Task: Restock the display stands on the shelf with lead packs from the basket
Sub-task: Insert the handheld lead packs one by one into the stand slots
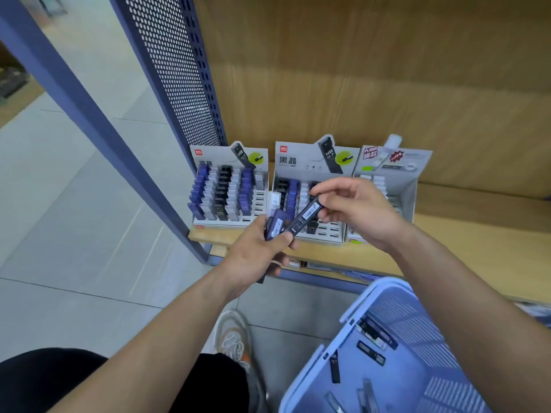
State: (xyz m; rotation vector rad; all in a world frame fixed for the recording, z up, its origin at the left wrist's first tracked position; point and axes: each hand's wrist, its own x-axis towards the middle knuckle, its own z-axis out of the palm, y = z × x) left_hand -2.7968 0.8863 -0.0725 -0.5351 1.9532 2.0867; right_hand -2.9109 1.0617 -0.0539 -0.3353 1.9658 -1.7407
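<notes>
Your left hand [259,254] grips bundle of lead packs [277,223], frame centre; your right hand [362,211] pinches dark pack [308,213] before middle display stand [293,162]; basket [362,301] lower right.

Basket [423,332] is coloured pale blue, slatted. Lead packs [222,190] are seen in blue, black & white. Shelf [477,234] is finished in light wood; side panel [176,70], perforated blue.
</notes>
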